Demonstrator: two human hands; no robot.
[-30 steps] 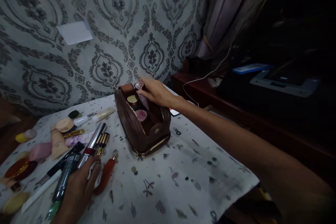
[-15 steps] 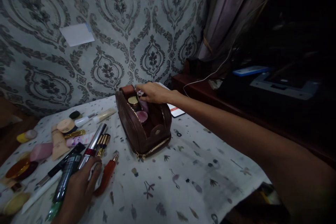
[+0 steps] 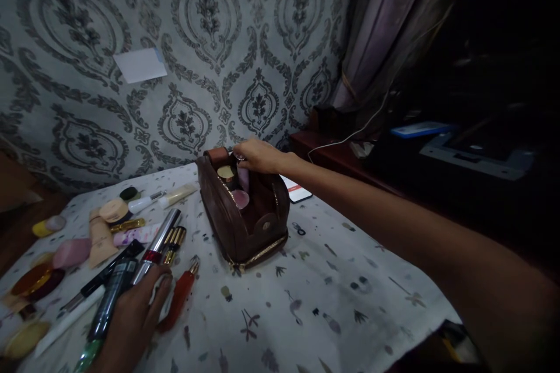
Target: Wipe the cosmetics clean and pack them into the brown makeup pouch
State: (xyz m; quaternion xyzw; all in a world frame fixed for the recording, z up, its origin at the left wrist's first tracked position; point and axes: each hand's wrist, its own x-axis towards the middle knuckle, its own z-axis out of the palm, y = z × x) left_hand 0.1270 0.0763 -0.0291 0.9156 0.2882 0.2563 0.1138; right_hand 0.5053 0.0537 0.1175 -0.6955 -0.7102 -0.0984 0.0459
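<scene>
Head view: pink bottle [image 3: 243, 178] is held by its clear top in the right hand [image 3: 259, 155], fingers pinched, its body inside the open bag [image 3: 223, 221]. Placing or lifting cannot be told apart; a steady, upright grip is judged to be called for, clear of gold-topped jar [image 3: 226, 172] and pink lid [image 3: 240, 199]. Bag is set beneath the right hand, ahead and to the right of the left hand [image 3: 137, 306]. Left fingers are bent by silver tube [image 3: 164, 234], between dark tube [image 3: 114, 288] and red bottle [image 3: 180, 297]; whether anything is grasped cannot be told.
</scene>
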